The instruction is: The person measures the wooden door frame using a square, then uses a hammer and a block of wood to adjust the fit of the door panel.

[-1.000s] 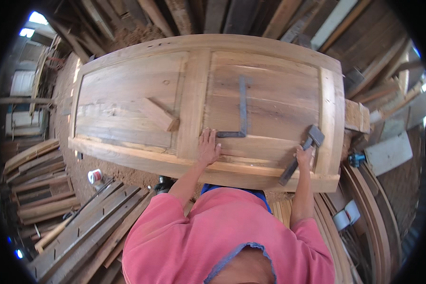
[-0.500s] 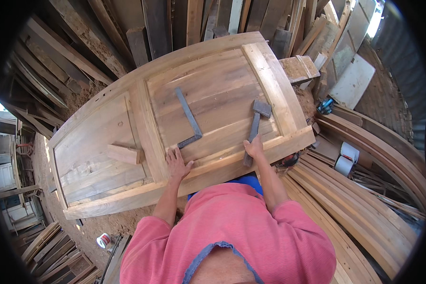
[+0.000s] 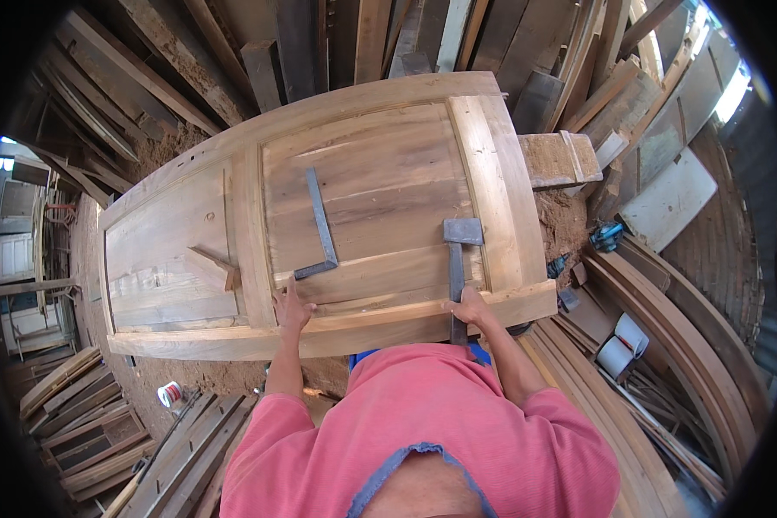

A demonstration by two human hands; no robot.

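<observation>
A large wooden panelled door (image 3: 250,224) lies flat in front of me. My right hand (image 3: 470,308) is wrapped round the dark handle of a mallet (image 3: 464,231) at the door's near edge. The mallet's blocky grey head points away from me over the right panel. My left hand (image 3: 292,308) rests with fingers apart on the near part of the frame, beside the upright between the panels. Just beyond its fingertips lies a try square (image 3: 321,222) with a grey blade and darker stock. A small wood offcut (image 3: 212,268) sits on the left panel.
Boards (image 3: 375,39) lean in a row behind the door. Long curved planks (image 3: 682,328) are stacked at right, near a blue power tool (image 3: 606,236) and white rolls (image 3: 623,344). At lower left, a small white tub (image 3: 170,394) stands on the sawdust-covered ground near stacked timber.
My view has turned, so the door's near edge looks more level. The mallet now points straighter away from me, still in my right hand. My left hand stays by the try square.
</observation>
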